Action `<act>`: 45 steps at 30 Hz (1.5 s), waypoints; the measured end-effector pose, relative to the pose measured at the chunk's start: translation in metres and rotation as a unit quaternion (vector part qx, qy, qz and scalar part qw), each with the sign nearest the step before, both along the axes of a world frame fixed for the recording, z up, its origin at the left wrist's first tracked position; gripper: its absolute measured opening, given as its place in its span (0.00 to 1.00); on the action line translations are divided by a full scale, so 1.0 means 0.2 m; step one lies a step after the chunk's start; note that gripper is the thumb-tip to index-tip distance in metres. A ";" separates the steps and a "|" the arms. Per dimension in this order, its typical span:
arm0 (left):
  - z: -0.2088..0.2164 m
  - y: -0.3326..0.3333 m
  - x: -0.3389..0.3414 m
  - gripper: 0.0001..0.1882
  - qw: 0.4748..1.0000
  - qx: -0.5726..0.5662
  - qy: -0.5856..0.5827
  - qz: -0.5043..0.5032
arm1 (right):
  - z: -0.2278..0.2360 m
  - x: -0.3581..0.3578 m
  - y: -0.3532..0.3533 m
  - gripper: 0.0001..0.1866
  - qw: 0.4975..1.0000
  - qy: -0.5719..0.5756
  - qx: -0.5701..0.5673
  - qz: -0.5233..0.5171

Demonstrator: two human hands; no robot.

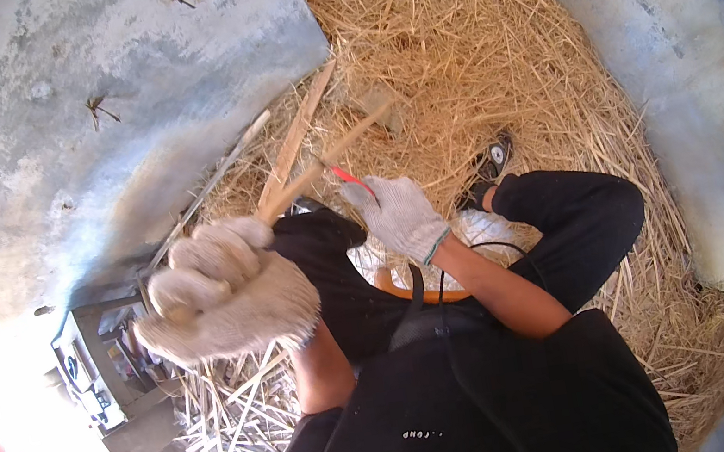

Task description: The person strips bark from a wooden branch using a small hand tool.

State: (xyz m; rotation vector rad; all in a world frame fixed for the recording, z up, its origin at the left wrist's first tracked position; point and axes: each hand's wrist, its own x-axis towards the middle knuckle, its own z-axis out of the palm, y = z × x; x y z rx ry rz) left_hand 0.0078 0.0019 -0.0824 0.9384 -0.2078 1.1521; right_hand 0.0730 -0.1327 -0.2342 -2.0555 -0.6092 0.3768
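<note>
My left hand (226, 288), in a whitish knitted glove, is raised at the left with its fingers curled around a pale wooden stick (292, 193). The stick slants away up and to the right, over the straw-like litter. Lower and nearer the middle, my right hand (400, 216) wears a matching glove with a green-edged cuff. It grips a slim red-handled tool (352, 181), whose far end meets or crosses the stick. The glove hides much of the tool, so its kind cannot be made out.
Straw-like strips and shavings (485, 48) cover the ground. A flat wooden strip (297, 137) lies beside the grey metal sheet (125, 83) at left. Another grey sheet (653, 42) curves along the right. A wooden box (110, 357) with small items stands lower left; something orange (428, 294) lies between my legs.
</note>
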 end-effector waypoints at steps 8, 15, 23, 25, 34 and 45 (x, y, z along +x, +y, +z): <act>0.02 0.00 -0.02 0.36 0.998 -0.032 0.024 -0.040 | 0.15 -0.09 0.02 0.27 0.995 -0.054 0.078 0.035; 0.01 0.08 -0.04 0.35 0.997 -0.068 0.026 -0.031 | 0.15 -0.12 0.08 0.23 0.987 -0.090 0.121 0.048; -0.04 0.06 -0.08 0.37 0.994 0.009 -0.008 -0.104 | 0.24 -0.20 0.05 0.20 0.995 -0.072 0.067 0.031; -0.01 0.02 -0.06 0.37 0.998 -0.028 0.012 -0.060 | 0.22 -0.18 0.07 0.23 0.995 -0.069 0.070 0.024; 0.00 -0.02 -0.08 0.38 0.996 -0.001 0.046 -0.071 | 0.15 -0.08 -0.04 0.30 0.999 0.004 -0.035 -0.026; 0.00 -0.05 -0.02 0.37 0.992 0.058 0.025 -0.108 | -0.14 0.06 -0.10 0.33 0.995 0.069 -0.027 -0.059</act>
